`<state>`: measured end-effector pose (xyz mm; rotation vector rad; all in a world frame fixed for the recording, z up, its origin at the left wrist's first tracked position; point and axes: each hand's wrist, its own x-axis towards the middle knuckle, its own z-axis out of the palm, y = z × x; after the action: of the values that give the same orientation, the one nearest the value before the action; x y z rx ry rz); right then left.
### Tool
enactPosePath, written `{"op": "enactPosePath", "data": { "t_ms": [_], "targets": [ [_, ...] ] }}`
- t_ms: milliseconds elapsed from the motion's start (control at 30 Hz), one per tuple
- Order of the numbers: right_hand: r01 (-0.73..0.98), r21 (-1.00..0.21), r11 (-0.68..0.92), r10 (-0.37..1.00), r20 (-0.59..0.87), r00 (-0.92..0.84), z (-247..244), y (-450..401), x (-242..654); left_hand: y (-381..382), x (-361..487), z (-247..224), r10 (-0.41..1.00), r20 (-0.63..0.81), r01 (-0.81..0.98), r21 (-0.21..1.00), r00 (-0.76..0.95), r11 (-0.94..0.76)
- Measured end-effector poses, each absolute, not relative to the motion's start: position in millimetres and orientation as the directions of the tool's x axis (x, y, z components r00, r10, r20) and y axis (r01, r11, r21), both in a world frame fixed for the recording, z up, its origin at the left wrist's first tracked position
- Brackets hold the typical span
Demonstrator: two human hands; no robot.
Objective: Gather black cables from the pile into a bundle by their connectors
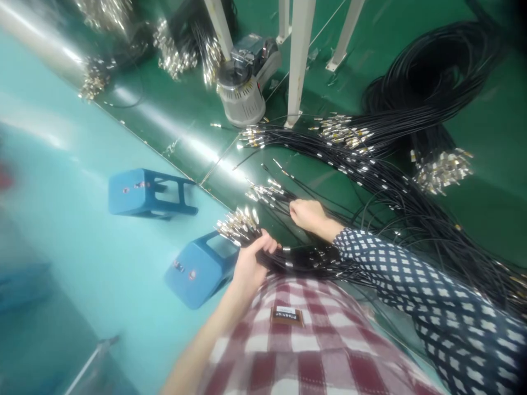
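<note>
My left hand is wrapped round a thick bundle of black cables in front of the checked apron. The bundle's metal-tipped ends stick out past the thumb, pointing to the upper left. Farther right, my right hand is closed round a thinner group of black cables, whose silver connectors fan out to its left. Its patterned sleeve covers part of the cables behind it. Beside both hands, many more black cables lie across the green surface.
Two blue stools stand on the pale floor at left. A grey motor-like machine sits among white metal legs. Coiled black cables lie at upper right, and more connector bundles at upper left.
</note>
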<state>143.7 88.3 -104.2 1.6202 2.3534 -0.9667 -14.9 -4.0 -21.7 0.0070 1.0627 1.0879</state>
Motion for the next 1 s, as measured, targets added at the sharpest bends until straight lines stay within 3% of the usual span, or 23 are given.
{"op": "enactPosePath", "data": {
  "t_ms": [200, 367, 633, 767, 900, 1000],
  "targets": [
    [0.825, -0.531, 0.192, 0.789, -0.416, -0.451, -106, 86, 126, 0, -10, -20, 0.678, -0.734, -0.699, 0.477, 0.017, 0.534],
    [0.756, -0.655, 0.001, 0.802, -0.451, -0.392, -106, 98, 124, -4, -8, -15, 0.701, -0.713, -0.685, 0.514, -0.006, 0.517],
    [0.399, -0.886, -0.235, 0.725, -0.434, -0.535, -57, 59, 205, 0, -5, -13, 0.690, -0.724, -0.713, 0.473, 0.020, 0.518],
    [0.243, -0.904, -0.352, 0.681, -0.426, -0.595, -37, 23, 228, 6, 0, -8, 0.726, -0.687, -0.688, 0.514, 0.027, 0.512],
    [0.301, -0.914, -0.273, 0.615, -0.406, -0.676, -24, 15, 234, 8, 7, -3, 0.747, -0.664, -0.635, 0.561, 0.038, 0.531],
    [0.352, -0.930, -0.110, 0.562, -0.350, -0.749, -16, 21, 232, 5, 12, 1, 0.759, -0.651, -0.602, 0.599, 0.016, 0.527]
  ]
}}
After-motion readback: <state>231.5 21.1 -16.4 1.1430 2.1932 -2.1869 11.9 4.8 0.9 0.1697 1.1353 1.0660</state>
